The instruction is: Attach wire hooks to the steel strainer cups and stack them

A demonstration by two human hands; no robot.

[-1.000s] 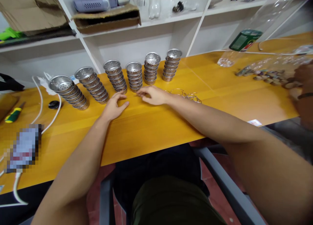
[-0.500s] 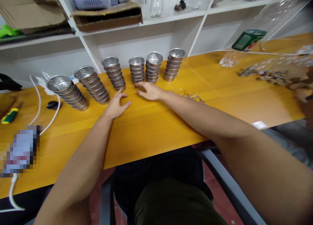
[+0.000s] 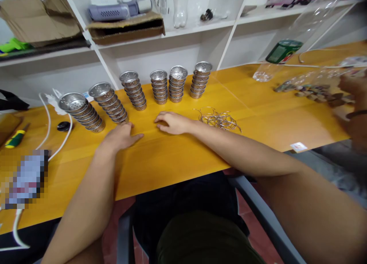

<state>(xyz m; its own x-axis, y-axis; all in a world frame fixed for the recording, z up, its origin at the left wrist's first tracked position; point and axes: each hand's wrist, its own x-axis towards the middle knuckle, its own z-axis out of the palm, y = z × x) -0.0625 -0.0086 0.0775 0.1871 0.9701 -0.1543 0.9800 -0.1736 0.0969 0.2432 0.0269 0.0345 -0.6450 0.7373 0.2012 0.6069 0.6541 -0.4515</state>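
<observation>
Both my hands rest flat on the yellow table (image 3: 172, 157). My left hand (image 3: 120, 137) lies open, palm down, just in front of a leaning stack of perforated metal cups (image 3: 110, 102). My right hand (image 3: 172, 123) lies open beside it, fingers spread, holding nothing. Several more stacks of the same cups stand in a row behind my hands: one at the far left (image 3: 82, 113), then others (image 3: 133, 90), (image 3: 159, 87), (image 3: 177, 84), (image 3: 200, 80). A tangle of thin wire rings (image 3: 218, 119) lies just right of my right hand.
Another person's hand (image 3: 354, 89) works at the right over a clear bag of small pieces (image 3: 312, 89). A plastic bottle (image 3: 282, 52) lies behind it. A screwdriver (image 3: 16, 135), white cable (image 3: 47, 119) and black cap (image 3: 63, 125) sit at left. Shelves (image 3: 160, 31) rise behind the table.
Both my hands have drawn back toward me from the cup stacks and now lie flat. The fourth stack stands closer to the fifth than a second ago.
</observation>
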